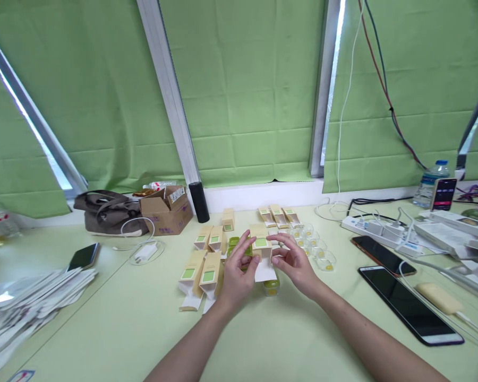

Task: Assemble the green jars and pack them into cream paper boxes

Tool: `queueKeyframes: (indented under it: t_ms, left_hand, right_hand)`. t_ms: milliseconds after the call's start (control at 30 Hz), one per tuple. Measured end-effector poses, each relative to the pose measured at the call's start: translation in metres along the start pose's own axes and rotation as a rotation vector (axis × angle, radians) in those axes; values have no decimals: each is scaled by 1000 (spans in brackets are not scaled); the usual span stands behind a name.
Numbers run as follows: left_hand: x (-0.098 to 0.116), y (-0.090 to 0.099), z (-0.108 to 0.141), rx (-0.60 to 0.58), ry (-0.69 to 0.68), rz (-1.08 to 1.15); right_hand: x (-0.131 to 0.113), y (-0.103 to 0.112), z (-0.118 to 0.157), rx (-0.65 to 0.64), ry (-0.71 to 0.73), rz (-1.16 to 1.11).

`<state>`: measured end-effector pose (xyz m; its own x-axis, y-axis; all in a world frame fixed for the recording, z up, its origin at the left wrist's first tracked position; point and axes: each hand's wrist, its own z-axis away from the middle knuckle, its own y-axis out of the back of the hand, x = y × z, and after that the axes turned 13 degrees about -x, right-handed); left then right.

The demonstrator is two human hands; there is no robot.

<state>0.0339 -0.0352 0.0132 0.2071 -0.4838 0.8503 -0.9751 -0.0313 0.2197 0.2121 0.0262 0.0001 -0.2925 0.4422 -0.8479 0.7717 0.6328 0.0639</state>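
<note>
Both hands are over the middle of the table (282,334), holding one small beige carton (258,232) between them. The left hand (239,273) grips its left side, thumb at the lower front; the right hand (297,263) has its fingers bent against the right side. The carton faces the person with its green label, and a white flap (265,270) hangs open below it. Just under the flap sits a green tub (271,285) — more green tubs (233,242) show behind the left hand.

To the left of that hand stand several similar cartons (209,265), the nearest with their flaps hanging open. Three back cartons (278,216) stand in a row beyond the hands, near the wall. Clear cups (325,260) with yellow bits inside are grouped beyond the right hand.

Farther right lie two dark phones, the nearer phone (410,305) and the farther phone (383,255), beside a white power strip (376,231). At the far left — a grey bag (111,215) next to an open cardboard box (167,215).
</note>
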Motion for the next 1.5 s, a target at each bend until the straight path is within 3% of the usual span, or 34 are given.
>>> queueKeyframes:
  t_ms: [400, 700, 867, 1100, 1500]
  left_hand:
    - [-6, 0, 0, -41, -12, -32]
    - [-12, 7, 2, -256, -136, 38]
    - [-12, 5, 2, -307, -76, 12]
    - [-10, 3, 0, -241, -20, 150]
    - [-1, 5, -5, -118, 24, 240]
  right_hand:
    - [5, -4, -4, 105, -5, -2]
    - [11, 1, -5, 132, -18, -22]
    - [6, -1, -4, 166, -34, -9]
    - [6, -3, -4, 165, -39, 22]
    - [7, -3, 2, 30, 20, 8]
